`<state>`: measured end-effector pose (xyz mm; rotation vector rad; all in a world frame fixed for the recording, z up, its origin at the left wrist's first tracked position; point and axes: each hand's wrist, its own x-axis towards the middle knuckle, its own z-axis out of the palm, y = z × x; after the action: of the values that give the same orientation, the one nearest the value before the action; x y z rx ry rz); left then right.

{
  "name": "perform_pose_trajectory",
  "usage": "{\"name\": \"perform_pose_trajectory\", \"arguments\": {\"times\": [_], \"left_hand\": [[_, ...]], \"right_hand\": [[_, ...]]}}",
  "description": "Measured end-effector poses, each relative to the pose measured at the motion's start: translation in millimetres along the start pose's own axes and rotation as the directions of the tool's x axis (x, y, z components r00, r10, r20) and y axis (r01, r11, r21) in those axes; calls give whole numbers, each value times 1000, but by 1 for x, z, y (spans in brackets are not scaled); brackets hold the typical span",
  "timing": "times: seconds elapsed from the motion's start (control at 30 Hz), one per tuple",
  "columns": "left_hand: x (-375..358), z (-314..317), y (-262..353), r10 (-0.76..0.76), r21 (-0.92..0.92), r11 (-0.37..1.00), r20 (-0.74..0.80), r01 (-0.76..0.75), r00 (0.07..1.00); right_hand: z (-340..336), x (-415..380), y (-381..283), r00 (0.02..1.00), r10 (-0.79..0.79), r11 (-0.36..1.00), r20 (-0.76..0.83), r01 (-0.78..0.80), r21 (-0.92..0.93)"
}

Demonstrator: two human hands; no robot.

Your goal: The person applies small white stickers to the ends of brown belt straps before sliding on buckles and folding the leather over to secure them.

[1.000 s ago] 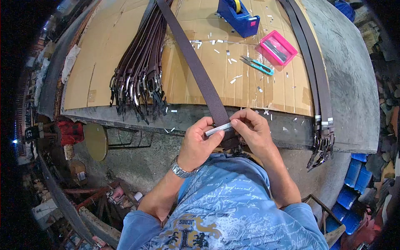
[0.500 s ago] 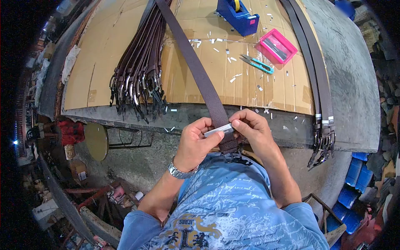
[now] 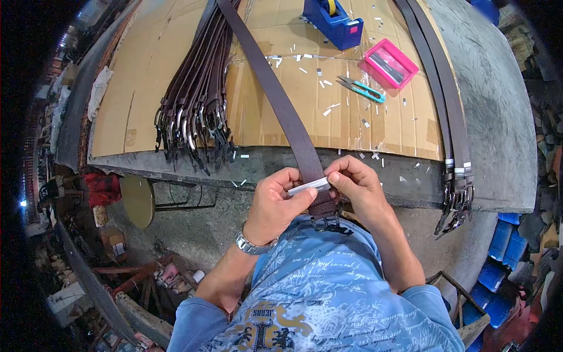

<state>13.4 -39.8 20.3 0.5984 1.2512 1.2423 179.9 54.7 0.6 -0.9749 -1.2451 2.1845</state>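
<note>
A dark brown belt [image 3: 280, 108] runs down the cardboard and over the table's front edge to my hands. Its buckle [image 3: 325, 223] hangs close to my shirt. Across the belt, just above the buckle end, lies a narrow white label strip [image 3: 308, 186]. My left hand [image 3: 282, 196] pinches the strip and belt, thumb on top at the strip's middle. On the other side, my right hand [image 3: 355, 179] is closed at the strip's right end, thumb and forefinger at the belt's edge. The fingers beneath the belt are hidden.
Many buckled belts [image 3: 196, 100] lie in a bundle at left; a few labelled belts [image 3: 437, 88] hang over the edge at right. A blue tape dispenser [image 3: 337, 26], pink tray [image 3: 392, 63], turquoise thread snips [image 3: 362, 89] and white scraps lie on the cardboard [image 3: 264, 129].
The white strip's right end now lies flatter across the belt, and the buckle end has tilted slightly into view. Both hands stay nearly in place.
</note>
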Motion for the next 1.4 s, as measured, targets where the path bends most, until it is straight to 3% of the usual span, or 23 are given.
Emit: {"name": "perform_pose_trajectory", "arguments": {"times": [0.43, 0.8, 1.2, 1.4], "left_hand": [[-2, -1, 4, 0, -4, 1000, 48, 0, 999], [-4, 3, 14, -127, -5, 992, 50, 127, 991], [-4, 4, 11, -102, 57, 993, 18, 100, 995], [-2, 4, 4, -82, 43, 996, 2, 81, 997]], "right_hand": [[4, -9, -5, 1000, -15, 1000, -10, 15, -13], [3, -11, -5, 992, -111, 985, -53, 103, -135], [4, -10, -2, 994, -94, 981, -48, 85, -174], [5, -11, 0, 992, -120, 943, -43, 100, -318]]}}
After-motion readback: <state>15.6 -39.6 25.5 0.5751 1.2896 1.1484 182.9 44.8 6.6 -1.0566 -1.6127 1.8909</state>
